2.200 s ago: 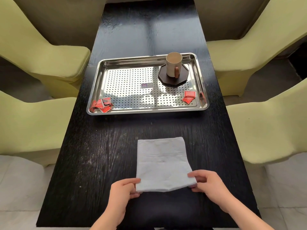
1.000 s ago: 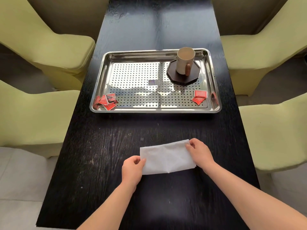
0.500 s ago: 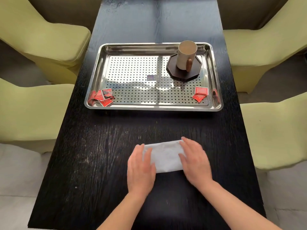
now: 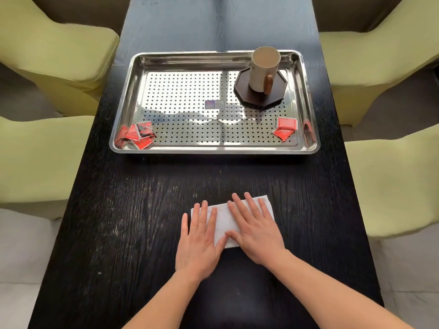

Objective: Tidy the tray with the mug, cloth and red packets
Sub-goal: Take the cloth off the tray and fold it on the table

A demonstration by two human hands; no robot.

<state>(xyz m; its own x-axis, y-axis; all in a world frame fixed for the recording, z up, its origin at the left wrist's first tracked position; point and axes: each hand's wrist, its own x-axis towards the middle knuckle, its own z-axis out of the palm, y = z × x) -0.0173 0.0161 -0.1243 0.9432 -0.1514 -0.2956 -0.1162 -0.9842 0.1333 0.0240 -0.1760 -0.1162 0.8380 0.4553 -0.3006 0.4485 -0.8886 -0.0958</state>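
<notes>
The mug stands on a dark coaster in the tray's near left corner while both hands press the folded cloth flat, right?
No: the head view shows the mug on its dark coaster in the far right corner of the tray. The left hand and right hand do press the folded cloth flat.

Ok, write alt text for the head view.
The left hand and right hand press flat on a folded white cloth on a black table. Beyond it, a perforated steel tray holds a cream mug on a dark octagonal coaster and red packets in both near corners.

Black table [image 4: 142,222] bears a tray [image 4: 215,148] and folded cloth [image 4: 222,224].
</notes>
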